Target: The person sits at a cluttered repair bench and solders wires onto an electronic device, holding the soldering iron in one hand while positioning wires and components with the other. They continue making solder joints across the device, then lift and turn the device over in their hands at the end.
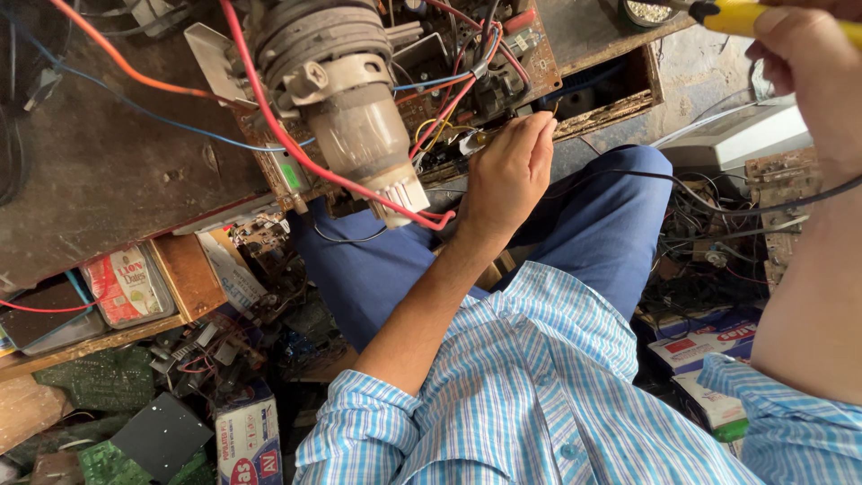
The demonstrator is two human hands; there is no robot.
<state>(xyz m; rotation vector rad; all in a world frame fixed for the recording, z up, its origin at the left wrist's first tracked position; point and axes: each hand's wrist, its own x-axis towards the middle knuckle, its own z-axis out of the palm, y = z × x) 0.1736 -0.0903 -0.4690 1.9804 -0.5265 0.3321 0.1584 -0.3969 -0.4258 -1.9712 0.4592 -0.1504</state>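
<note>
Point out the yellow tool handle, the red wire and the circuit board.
yellow tool handle [752, 16], head view, on its grip.
red wire [305, 160], head view, mid-run.
circuit board [530, 56], head view, right edge.

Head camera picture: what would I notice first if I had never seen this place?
Probably the big grey glass tube neck with red wires, sticking out over a brown circuit board at the top. Just right of it, the left hand touches the board's edge, while the right hand lifts a yellow-handled tool top right.
</note>
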